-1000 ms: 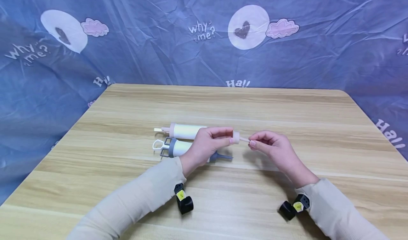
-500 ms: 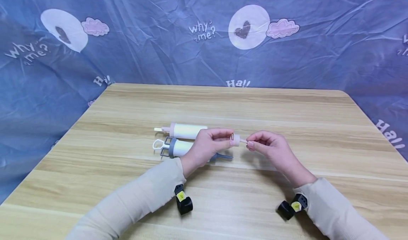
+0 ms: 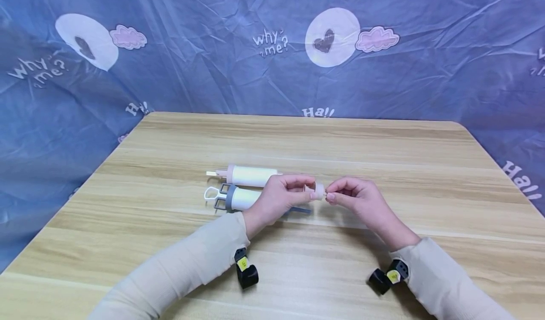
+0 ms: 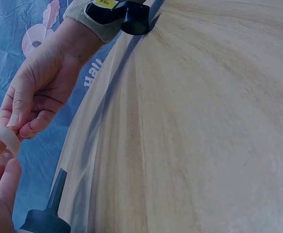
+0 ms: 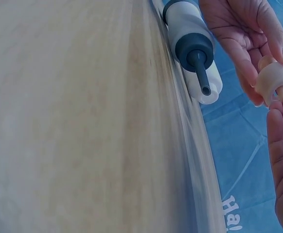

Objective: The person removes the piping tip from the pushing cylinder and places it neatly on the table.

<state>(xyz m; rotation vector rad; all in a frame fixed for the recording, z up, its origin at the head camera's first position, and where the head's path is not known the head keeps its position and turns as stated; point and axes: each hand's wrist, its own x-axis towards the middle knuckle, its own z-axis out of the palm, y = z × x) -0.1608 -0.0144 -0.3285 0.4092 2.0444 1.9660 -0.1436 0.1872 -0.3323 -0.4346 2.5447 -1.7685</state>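
Observation:
My left hand (image 3: 281, 198) holds a pale pink screw ring (image 3: 319, 191) between thumb and fingers above the table. Through the ring runs a pink nozzle (image 5: 282, 91); its wider end (image 3: 308, 188) shows on the left side of the ring. The thumb and forefinger of my right hand (image 3: 362, 197) pinch the nozzle's thin tip, mostly hidden by the fingertips. Behind and under my left hand lie two syringe-like tubes: a white barrel (image 3: 254, 176) with a pink collar, and a white barrel (image 3: 244, 198) with grey collar, looped handle and grey nozzle (image 5: 200, 73).
The tubes lie side by side on the wood-grain table (image 3: 383, 150), partly covered by my left hand. A blue printed cloth (image 3: 213, 64) hangs behind the table. Black wrist cameras (image 3: 247, 275) sit on both sleeves.
My right hand has moved left, closer to the ring. Less of the nozzle's thin part shows, and its wider end now sticks out on the ring's left. The ring has shifted slightly right and nearer.

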